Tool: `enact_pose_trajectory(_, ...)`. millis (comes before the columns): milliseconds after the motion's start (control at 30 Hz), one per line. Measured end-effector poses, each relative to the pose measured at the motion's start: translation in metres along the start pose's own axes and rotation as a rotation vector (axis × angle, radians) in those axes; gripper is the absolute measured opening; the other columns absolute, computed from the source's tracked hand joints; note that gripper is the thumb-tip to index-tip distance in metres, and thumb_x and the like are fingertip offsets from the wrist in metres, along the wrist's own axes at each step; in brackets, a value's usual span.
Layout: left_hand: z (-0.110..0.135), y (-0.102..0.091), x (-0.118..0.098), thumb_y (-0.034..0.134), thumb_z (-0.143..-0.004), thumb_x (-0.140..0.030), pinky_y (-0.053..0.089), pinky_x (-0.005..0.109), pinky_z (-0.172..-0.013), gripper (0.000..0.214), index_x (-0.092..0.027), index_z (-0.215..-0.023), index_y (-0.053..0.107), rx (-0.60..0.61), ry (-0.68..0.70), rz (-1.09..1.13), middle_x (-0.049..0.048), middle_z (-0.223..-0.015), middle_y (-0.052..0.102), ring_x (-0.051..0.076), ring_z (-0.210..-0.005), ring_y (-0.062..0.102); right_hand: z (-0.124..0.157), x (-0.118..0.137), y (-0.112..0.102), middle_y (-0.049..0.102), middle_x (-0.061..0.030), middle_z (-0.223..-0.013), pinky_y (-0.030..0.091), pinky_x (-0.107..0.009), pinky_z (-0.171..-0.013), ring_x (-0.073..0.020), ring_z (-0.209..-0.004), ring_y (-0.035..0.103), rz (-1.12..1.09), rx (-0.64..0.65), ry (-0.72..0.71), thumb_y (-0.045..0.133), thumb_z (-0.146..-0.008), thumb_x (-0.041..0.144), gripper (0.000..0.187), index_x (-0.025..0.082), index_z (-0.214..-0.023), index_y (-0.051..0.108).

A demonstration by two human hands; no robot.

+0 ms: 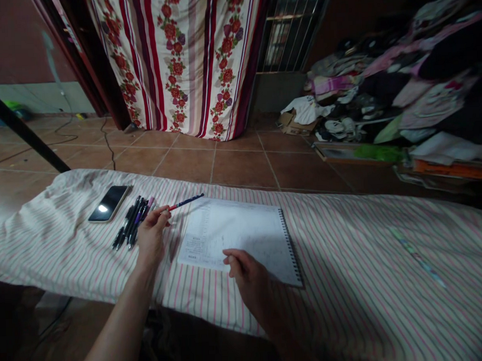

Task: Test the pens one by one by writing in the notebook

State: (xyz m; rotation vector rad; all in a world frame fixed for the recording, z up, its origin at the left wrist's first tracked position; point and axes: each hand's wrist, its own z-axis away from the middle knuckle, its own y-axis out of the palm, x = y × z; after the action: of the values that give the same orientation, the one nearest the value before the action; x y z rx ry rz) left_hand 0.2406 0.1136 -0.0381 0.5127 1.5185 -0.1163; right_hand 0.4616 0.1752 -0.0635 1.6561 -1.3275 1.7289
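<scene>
My left hand (151, 237) pinches a blue pen with a red grip (185, 202), its tip pointing right over the top left corner of a spiral notebook (243, 235). The notebook lies open on a striped cloth (346, 250), its wire binding on the right side. My right hand (250, 277) rests on the notebook's lower edge, fingers curled against the page. Several dark pens (132, 222) lie in a bunch just left of my left hand. A black phone (109, 203) lies face up beyond them.
The striped cloth covers a long low surface across the view. Behind it is a tiled floor (240, 164), a flowered striped curtain (181, 61) and a heap of clothes (411, 74) at the right. A dark pole (21, 130) slants in at the left.
</scene>
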Motion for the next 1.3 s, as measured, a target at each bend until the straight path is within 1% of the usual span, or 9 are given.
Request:
enact_pose_trajectory(167, 0.016, 0.021, -0.010, 0.077, -0.055, -0.023, 0.041, 0.020, -0.060, 0.027, -0.014, -0.079, 0.070, 0.209, -0.233, 0.186, 0.0018, -0.072, 0.065, 0.010, -0.067, 0.056, -0.009, -0.003, -0.001, 0.065, -0.0031, -0.069, 0.040, -0.021, -0.042, -0.0098, -0.047, 0.052, -0.300, -0.104, 0.163, 0.051, -0.080, 0.037, 0.032, 0.015, -0.102, 0.058)
enact_pose_trajectory(267, 0.023, 0.029, -0.011, 0.077, -0.056, -0.022, 0.041, 0.020, -0.060, 0.025, -0.013, -0.079, 0.070, 0.311, -0.284, 0.182, 0.0032, -0.074, 0.066, 0.010, -0.067, 0.056, -0.013, 0.000, -0.004, 0.065, -0.0021, -0.068, 0.040, -0.021, -0.041, -0.0094, -0.046, 0.051, -0.466, -0.154, 0.197, 0.059, -0.075, 0.041, 0.045, 0.014, -0.111, 0.052)
enact_pose_trajectory(400, 0.031, 0.035, -0.007, 0.077, -0.057, -0.022, 0.043, 0.020, -0.060, 0.025, -0.014, -0.079, 0.070, 0.403, -0.320, 0.141, 0.0032, -0.073, 0.067, 0.010, -0.067, 0.056, -0.017, 0.007, -0.013, 0.068, -0.0037, -0.074, 0.044, -0.023, -0.047, -0.0116, -0.053, 0.056, -0.603, -0.209, 0.250, 0.068, -0.069, 0.041, 0.058, 0.016, -0.117, 0.048)
enact_pose_trajectory(533, 0.039, 0.041, -0.005, 0.076, -0.060, -0.023, 0.044, 0.019, -0.059, 0.023, -0.014, -0.080, 0.071, 0.487, -0.336, 0.134, 0.0031, -0.073, 0.068, 0.009, -0.065, 0.056, -0.016, 0.015, -0.025, 0.069, -0.0059, -0.082, 0.046, -0.026, -0.055, -0.0127, -0.062, 0.059, -0.673, -0.226, 0.276, 0.065, -0.073, 0.042, 0.052, 0.017, -0.116, 0.052)
enact_pose_trajectory(633, 0.043, 0.044, -0.004, 0.076, -0.061, -0.022, 0.044, 0.019, -0.058, 0.022, -0.015, -0.081, 0.070, 0.535, -0.348, 0.126, 0.0028, -0.073, 0.068, 0.008, -0.061, 0.055, -0.016, 0.015, -0.031, 0.067, -0.0036, -0.075, 0.045, -0.026, -0.058, -0.0116, -0.062, 0.056, -0.671, -0.208, 0.247, 0.060, -0.078, 0.044, 0.040, 0.018, -0.108, 0.060)
enact_pose_trajectory(800, 0.048, 0.051, -0.001, 0.075, -0.062, -0.021, 0.045, 0.019, -0.057, 0.022, -0.014, -0.082, 0.070, 0.548, -0.382, 0.145, 0.0034, -0.074, 0.068, 0.008, -0.062, 0.056, -0.015, 0.009, -0.037, 0.062, -0.0009, -0.066, 0.043, -0.024, -0.056, -0.0102, -0.058, 0.053, -0.596, -0.223, 0.240, 0.061, -0.077, 0.040, 0.029, 0.017, -0.092, 0.067)
enact_pose_trajectory(1067, 0.053, 0.061, 0.000, 0.075, -0.060, -0.015, 0.047, 0.017, -0.056, 0.028, -0.015, -0.087, 0.069, 0.436, -0.449, 0.252, 0.0005, -0.070, 0.065, 0.009, -0.064, 0.058, -0.016, -0.001, -0.031, 0.065, -0.0018, -0.066, 0.042, -0.022, -0.047, -0.0108, -0.053, 0.055, -0.547, -0.125, 0.268, 0.063, -0.068, 0.036, 0.025, 0.016, -0.085, 0.064)
enact_pose_trajectory(1167, 0.053, 0.063, 0.001, 0.074, -0.061, -0.014, 0.047, 0.016, -0.057, 0.029, -0.015, -0.089, 0.068, 0.420, -0.466, 0.280, 0.0002, -0.071, 0.065, 0.008, -0.065, 0.059, -0.014, 0.001, -0.029, 0.066, -0.0019, -0.067, 0.042, -0.021, -0.046, -0.0107, -0.053, 0.056, -0.537, -0.063, 0.281, 0.063, -0.066, 0.033, 0.023, 0.017, -0.082, 0.061)
enact_pose_trajectory(1300, 0.055, 0.065, 0.002, 0.074, -0.062, -0.015, 0.047, 0.016, -0.056, 0.031, -0.014, -0.093, 0.068, 0.431, -0.471, 0.291, 0.0012, -0.073, 0.065, 0.008, -0.065, 0.059, -0.009, 0.011, -0.031, 0.064, 0.0002, -0.068, 0.042, -0.021, -0.048, -0.0102, -0.055, 0.056, -0.503, 0.067, 0.301, 0.063, -0.065, 0.026, 0.018, 0.017, -0.079, 0.056)
